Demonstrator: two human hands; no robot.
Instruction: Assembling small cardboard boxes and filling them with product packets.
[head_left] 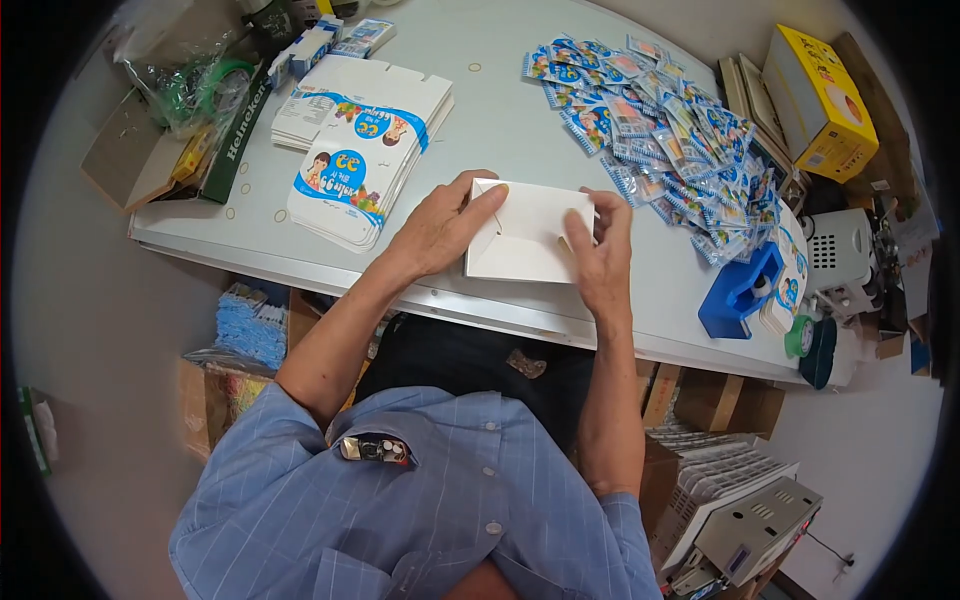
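A small white cardboard box (530, 262) is held at the front edge of the table, its plain white inside turned up towards me. My left hand (436, 228) is closed on the box's left side, the thumb lying along its upper left corner. On the right side my right hand (604, 258) grips the wall, thumb on the inner face and fingers round the outside. The box's outer faces are mostly hidden. To the left lie stacks of flat printed cartons (340, 185) in white and blue. A heap of small clear and blue sachets (655, 135) spreads over the right side.
A blue tape dispenser (738, 292) stands near the right front edge, with a green tape roll (800, 337) beyond it. A yellow box (822, 100) is at the far right. An open dark green carton (232, 150) with plastic bags sits at the left end.
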